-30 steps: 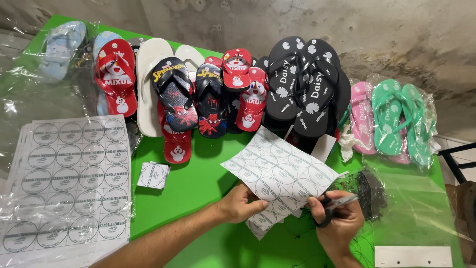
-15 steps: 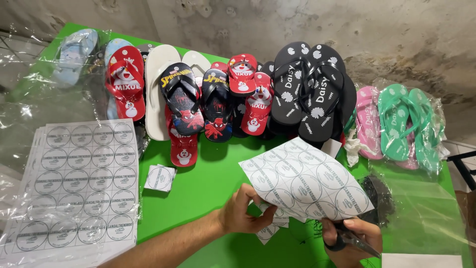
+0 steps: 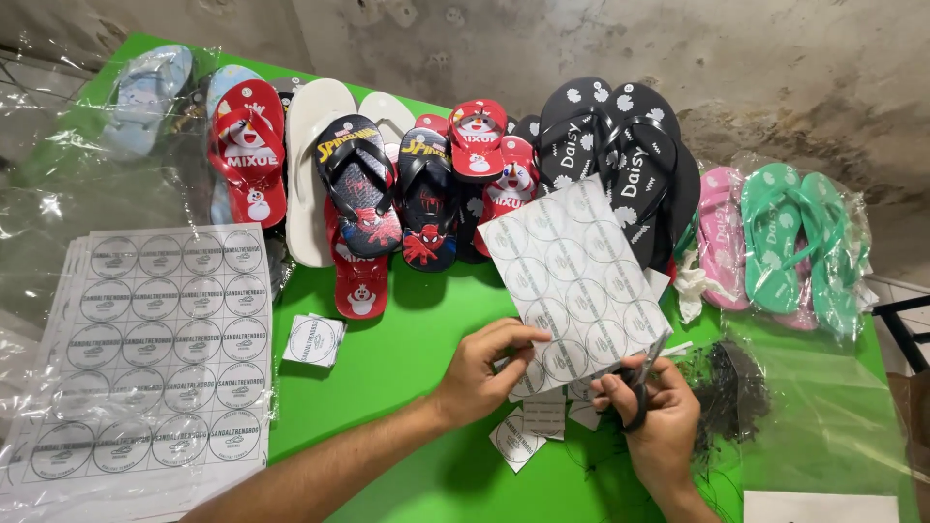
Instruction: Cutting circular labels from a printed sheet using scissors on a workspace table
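Right hand (image 3: 651,418) is wrapped around black scissors (image 3: 639,387), blades now up against the near right edge of the label sheet (image 3: 574,276) — a second ago they sat lower, clear of the paper. Left hand (image 3: 484,368) pinches the sheet's near left corner, thumb and fingers closed on it, and has tipped the sheet up more steeply toward the camera. My read: a cut is starting, one row of round labels at a time. Cut squares (image 3: 528,426) lie on the green counter (image 3: 407,358) just under both hands, thin and matte. Right of the hands, a dark tangle of threads (image 3: 727,387) rests on clear plastic film. To the left, a small stack of cut labels (image 3: 313,341), then a full uncut sheet (image 3: 160,339) under glossy, crinkled wrap. Far across the counter, rubbery flip-flops stand in a row: red pairs (image 3: 247,160), a white pair (image 3: 315,145), black printed ones (image 3: 620,155), pink (image 3: 722,232) and green (image 3: 785,232) bagged at the right.
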